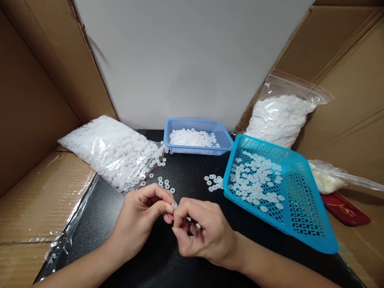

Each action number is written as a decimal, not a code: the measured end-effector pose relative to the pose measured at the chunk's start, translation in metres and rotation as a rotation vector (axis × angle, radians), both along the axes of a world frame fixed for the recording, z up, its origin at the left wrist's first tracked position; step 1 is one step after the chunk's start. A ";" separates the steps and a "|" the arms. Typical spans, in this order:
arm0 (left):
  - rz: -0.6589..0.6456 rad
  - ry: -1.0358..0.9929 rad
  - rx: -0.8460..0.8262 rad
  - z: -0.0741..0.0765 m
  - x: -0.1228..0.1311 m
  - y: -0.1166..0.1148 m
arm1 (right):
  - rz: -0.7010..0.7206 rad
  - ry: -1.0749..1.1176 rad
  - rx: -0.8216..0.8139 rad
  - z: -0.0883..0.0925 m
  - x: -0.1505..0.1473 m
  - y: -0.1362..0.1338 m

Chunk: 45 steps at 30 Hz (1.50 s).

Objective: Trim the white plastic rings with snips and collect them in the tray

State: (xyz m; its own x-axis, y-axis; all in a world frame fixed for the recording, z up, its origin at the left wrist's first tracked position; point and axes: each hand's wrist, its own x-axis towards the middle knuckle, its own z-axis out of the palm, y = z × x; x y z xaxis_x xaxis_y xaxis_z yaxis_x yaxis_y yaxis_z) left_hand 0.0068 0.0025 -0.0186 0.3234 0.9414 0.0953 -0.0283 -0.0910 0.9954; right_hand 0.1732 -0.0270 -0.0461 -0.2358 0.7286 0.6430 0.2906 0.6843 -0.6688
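Observation:
My left hand (147, 214) pinches a small white ring (174, 205) between thumb and forefinger, over the black table. Close against it, my right hand (201, 230) is curled, its fingertips meeting beside the ring; a small white piece (198, 226) shows among its fingers. Whatever its fingertips grip is too small to make out. Beyond my left hand, several loose white rings (166, 186) lie on the table. More rings (211, 182) lie beside the turquoise basket (312, 240), which holds many white rings (255, 176).
A clear bag of white rings (114, 152) leans at the left. A blue basket (195, 150) with white pieces stands at the back. At the right are a bag of white material (279, 118), a smaller bag (327, 180) and a red object (345, 209). Cardboard walls (351, 100) flank the table (96, 228).

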 end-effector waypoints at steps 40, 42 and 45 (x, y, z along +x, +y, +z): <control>-0.266 0.678 0.626 -0.017 0.024 0.056 | 0.252 -0.061 0.411 -0.019 -0.017 -0.010; -0.338 0.717 0.670 -0.025 0.050 0.078 | 0.247 -0.060 0.460 -0.028 -0.026 -0.009; -0.467 0.758 0.724 -0.041 0.091 0.104 | 0.240 -0.003 0.454 -0.039 -0.033 -0.008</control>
State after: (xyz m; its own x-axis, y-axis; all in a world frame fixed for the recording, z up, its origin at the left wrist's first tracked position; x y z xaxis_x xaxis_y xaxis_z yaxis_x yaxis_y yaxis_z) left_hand 0.0980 0.1060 -0.0595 0.8323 0.5180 0.1971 0.3744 -0.7878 0.4891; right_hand 0.1407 -0.0352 -0.0849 -0.3645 0.3010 0.8812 0.0908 0.9533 -0.2880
